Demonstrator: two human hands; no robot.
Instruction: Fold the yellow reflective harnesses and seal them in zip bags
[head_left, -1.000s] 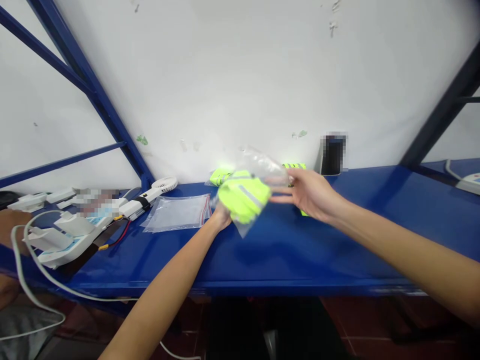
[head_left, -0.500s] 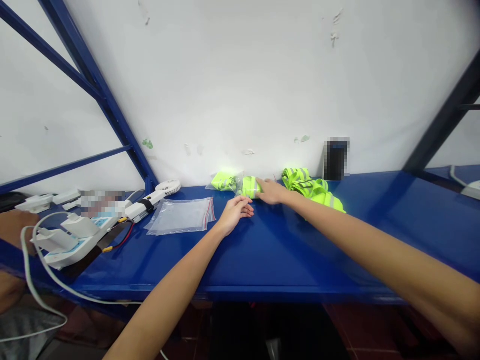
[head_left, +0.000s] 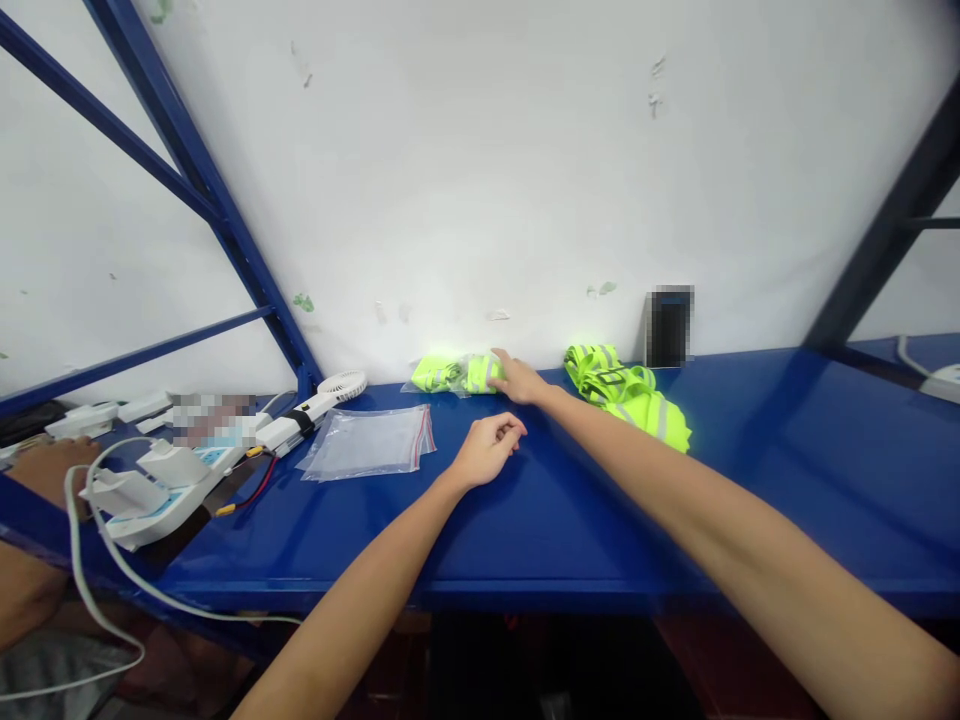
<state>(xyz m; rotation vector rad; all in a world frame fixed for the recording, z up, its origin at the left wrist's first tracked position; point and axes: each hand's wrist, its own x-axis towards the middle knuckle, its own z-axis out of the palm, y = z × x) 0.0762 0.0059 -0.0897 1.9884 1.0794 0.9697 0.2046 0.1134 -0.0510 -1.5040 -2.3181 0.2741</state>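
Bagged hi-vis bundle (head_left: 478, 374) lies nr the scuffed white wall (head_left: 480, 190), R hand (head_left: 522, 381) at its end, fingers part-bent, can't tell if gripping. L hand (head_left: 486, 449) half-curled, nothing visible in it. 2nd bagged bundle (head_left: 433, 374) alongside, so 2 look done; loose hi-vis pile (head_left: 619, 384) unbagged, flat bags (head_left: 367, 444) seem unused. Shiny blue table (head_left: 570, 530); pwr strip (head_left: 161, 519) on L.

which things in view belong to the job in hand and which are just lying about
Job, seemingly:
bagged hi-vis bundle touching the right hand
another bagged hi-vis bundle
loose hi-vis bundles
clear zip bags

Lying about, apparently:
handheld fan
power strip
white cable
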